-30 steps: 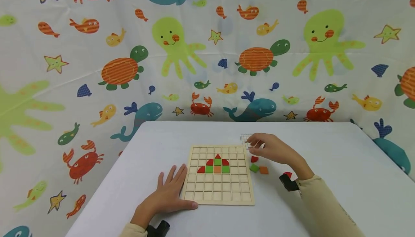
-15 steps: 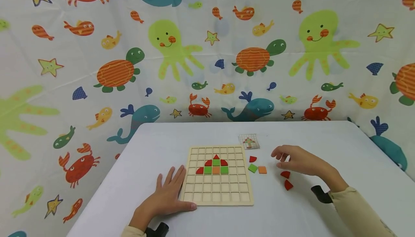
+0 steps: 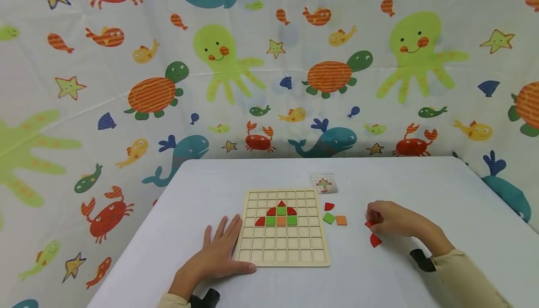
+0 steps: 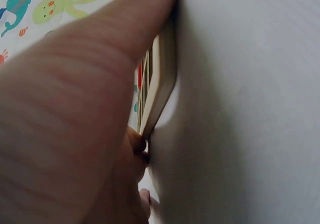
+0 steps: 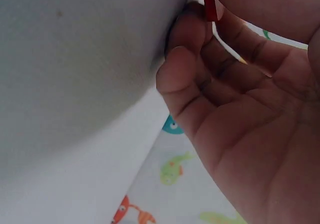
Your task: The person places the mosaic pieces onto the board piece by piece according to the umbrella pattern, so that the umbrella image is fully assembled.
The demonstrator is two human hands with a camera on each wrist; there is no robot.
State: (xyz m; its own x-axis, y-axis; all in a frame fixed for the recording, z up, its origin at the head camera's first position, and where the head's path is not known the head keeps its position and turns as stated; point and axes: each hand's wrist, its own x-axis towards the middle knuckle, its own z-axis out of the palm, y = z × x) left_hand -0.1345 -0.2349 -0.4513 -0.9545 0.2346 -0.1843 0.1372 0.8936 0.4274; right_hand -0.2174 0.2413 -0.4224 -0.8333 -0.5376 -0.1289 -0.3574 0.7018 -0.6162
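A square wooden grid board lies on the table, with red, green and orange tiles set in its upper middle cells. Flat and spread, my left hand rests along its left edge, thumb at the near corner; the left wrist view has the board's side close by thumb and fingers. To the right of the board, my right hand pinches a red quarter-circle tile between thumb and fingers, low over the table. The red tile's edge shows in the right wrist view. A second red quarter-circle tile lies just below.
Between board and right hand lie a red quarter-circle tile, a green square and an orange square. A printed pattern card sits behind the board's far right corner. A sea-animal cloth hangs behind the table.
My right hand has moved from over the pattern card rightward and down to the loose red tiles, and its fingers have closed on one. The left hand stays at the board.
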